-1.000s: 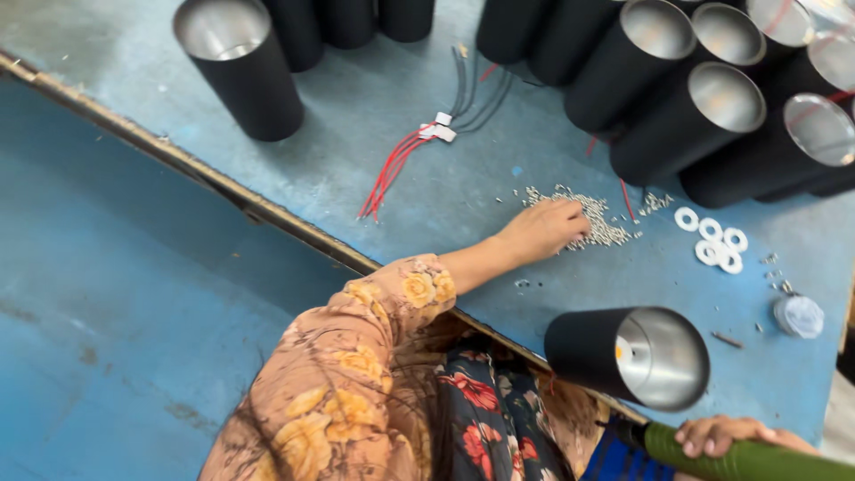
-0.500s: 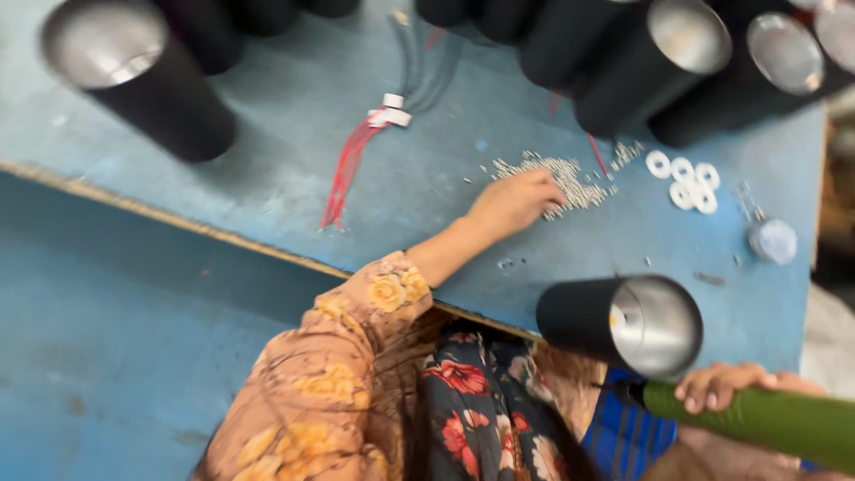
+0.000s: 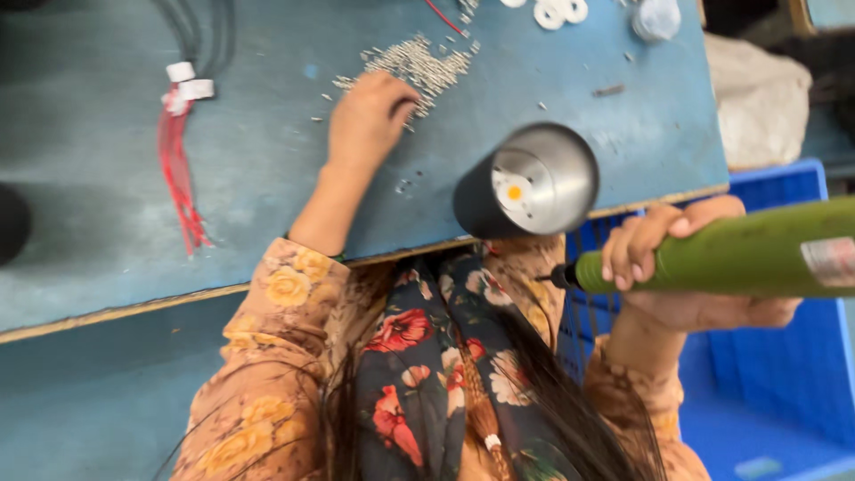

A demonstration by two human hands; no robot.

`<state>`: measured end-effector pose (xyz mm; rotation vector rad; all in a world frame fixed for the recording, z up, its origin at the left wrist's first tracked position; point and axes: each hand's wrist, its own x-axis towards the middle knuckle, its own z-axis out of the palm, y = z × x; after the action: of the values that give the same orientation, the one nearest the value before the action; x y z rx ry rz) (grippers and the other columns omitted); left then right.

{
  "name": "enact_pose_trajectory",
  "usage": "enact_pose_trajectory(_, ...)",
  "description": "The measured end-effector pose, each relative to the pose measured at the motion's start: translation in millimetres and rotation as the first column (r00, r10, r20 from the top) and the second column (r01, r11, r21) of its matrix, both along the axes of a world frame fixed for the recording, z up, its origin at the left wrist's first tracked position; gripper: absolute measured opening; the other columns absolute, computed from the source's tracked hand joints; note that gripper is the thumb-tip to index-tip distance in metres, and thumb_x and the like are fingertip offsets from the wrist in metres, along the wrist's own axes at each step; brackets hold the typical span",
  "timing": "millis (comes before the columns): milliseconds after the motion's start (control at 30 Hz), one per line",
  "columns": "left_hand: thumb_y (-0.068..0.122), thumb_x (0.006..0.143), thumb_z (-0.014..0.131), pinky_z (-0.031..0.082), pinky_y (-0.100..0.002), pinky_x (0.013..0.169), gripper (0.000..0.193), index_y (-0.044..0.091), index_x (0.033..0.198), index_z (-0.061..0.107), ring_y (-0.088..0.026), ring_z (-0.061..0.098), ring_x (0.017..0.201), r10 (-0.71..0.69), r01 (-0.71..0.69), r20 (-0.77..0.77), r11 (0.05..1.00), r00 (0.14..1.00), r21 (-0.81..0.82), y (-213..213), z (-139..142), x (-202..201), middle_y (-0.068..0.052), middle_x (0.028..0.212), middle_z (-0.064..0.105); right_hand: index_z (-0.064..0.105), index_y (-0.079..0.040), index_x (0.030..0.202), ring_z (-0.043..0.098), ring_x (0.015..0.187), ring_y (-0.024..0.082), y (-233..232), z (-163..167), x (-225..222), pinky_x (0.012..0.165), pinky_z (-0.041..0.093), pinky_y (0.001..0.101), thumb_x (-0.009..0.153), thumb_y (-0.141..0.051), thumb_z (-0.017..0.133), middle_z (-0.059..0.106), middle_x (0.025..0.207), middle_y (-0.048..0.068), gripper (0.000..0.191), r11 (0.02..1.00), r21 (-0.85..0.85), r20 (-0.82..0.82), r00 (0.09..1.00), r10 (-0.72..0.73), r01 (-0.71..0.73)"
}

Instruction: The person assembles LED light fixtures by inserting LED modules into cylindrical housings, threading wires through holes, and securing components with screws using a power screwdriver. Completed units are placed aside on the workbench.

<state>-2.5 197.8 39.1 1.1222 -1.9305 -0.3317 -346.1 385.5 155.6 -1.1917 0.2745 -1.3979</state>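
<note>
Green electric screwdriver [image 3: 739, 258] is being held level in the right hand [image 3: 686, 267], its grip wrapped fully around the barrel, over a blue crate [image 3: 766, 374]. Just beyond, a black cylindrical lamp housing [image 3: 525, 183] is lying at the blue table [image 3: 134, 196] edge. Farther out, the left hand [image 3: 367, 120] is resting its fingertips in the small screws [image 3: 419, 64], grip pinching them; red wires [image 3: 178, 169] are lying well apart.

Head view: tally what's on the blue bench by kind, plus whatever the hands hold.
Black cylindrical lamp housing with silver reflector: 1
Green power screwdriver, in right hand: 1
Pile of small silver screws, under left hand: 1
Red wire bundle with white connectors: 1
White plastic rings, cut off by the top edge: at least 2
Total: at least 6
</note>
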Motion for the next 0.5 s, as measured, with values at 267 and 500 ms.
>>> enact_pose_trajectory(267, -0.004, 0.099, 0.072, 0.056, -0.029, 0.080, 0.018, 0.008, 0.113, 0.075, -0.019, 0.069, 0.094, -0.148, 0.185, -0.372, 0.981, 0.916, 0.064, 35, 57, -15, -0.005, 0.107, 0.068, 0.050, -0.003, 0.122, 0.064, 0.072, 0.029, 4, 8, -24, 0.065, 0.057, 0.0481, 0.087, -0.074, 0.050, 0.062, 0.081, 0.018, 0.079, 0.988, -0.147, -0.020, 0.998, -0.057, 0.053)
enact_pose_trajectory(500, 0.002, 0.089, 0.080, 0.056, -0.029, 0.078, 0.028, 0.013, 0.114, 0.074, -0.019, 0.068, 0.092, -0.534, 0.576, -0.277, 0.812, 0.799, 0.095, 149, 93, -43, -0.005, 0.106, 0.065, 0.053, -0.012, 0.101, 0.068, 0.063, 0.016, 5, 9, -33, 0.062, 0.059, 0.0357, 0.090, -0.059, 0.057, 0.063, 0.078, 0.005, 0.049, 0.961, -0.221, -0.023, 0.984, -0.174, 0.165)
